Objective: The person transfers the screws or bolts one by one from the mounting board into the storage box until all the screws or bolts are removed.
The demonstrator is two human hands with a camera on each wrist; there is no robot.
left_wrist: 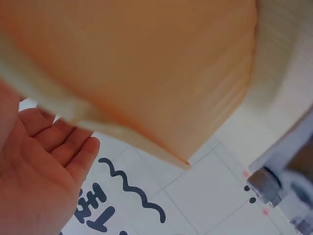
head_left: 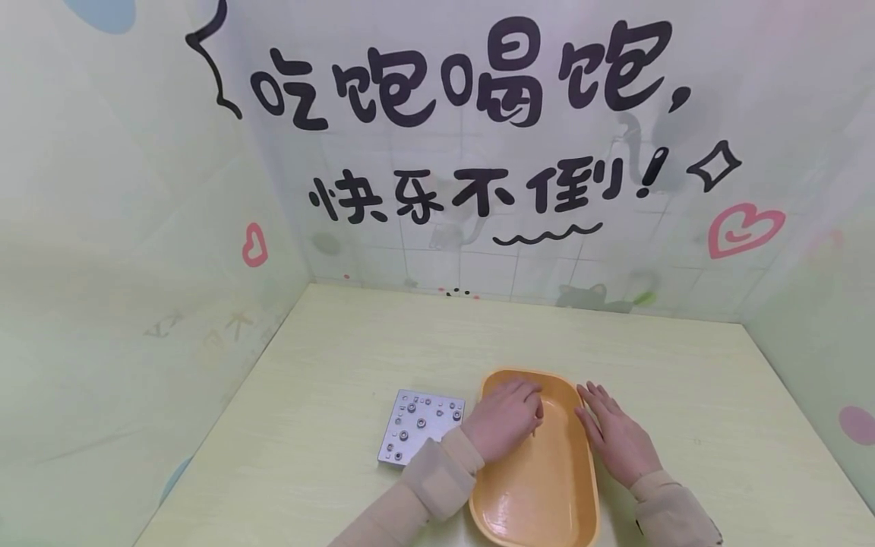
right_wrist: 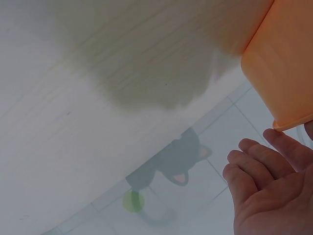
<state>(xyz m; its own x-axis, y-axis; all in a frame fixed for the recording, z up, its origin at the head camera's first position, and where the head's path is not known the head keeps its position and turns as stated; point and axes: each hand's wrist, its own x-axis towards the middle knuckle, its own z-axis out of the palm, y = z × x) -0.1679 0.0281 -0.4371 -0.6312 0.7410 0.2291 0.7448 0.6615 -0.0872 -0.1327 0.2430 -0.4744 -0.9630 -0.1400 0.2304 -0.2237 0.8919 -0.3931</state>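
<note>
Both hands lie open: left hand (head_left: 504,418) inside the orange tray (head_left: 547,497), right hand (head_left: 615,437) beside it.

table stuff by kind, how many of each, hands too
orange tray: 1
grey metal plate with small fittings: 1
hands: 2, the left hand over the tray's inside, the right hand flat at its right rim
total: 4
</note>
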